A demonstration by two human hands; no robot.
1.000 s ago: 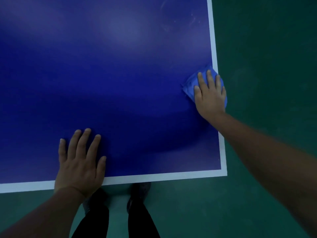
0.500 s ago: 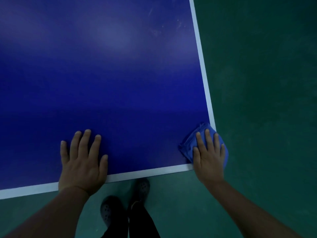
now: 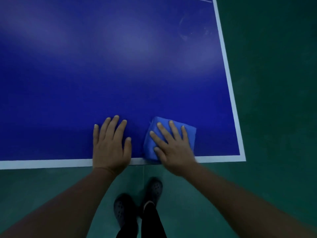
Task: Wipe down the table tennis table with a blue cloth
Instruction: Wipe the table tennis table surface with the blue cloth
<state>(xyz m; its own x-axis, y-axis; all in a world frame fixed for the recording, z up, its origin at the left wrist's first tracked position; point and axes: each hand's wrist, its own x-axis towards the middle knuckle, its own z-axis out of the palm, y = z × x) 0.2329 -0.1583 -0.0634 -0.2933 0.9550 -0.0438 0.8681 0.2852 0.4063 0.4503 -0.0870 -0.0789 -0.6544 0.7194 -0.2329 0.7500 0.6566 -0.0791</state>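
- Head view: the right hand presses the folded cloth flat, fingers straight and spread, at the table near edge, likely to drag it along.
- The left hand, fingers straight, rests just beside the cloth, probably bracing.
- Faint smudges mark the table's far right; green floor surrounds it.

one blue table, one blue cloth, two bare hands, left and right, two dark clogs
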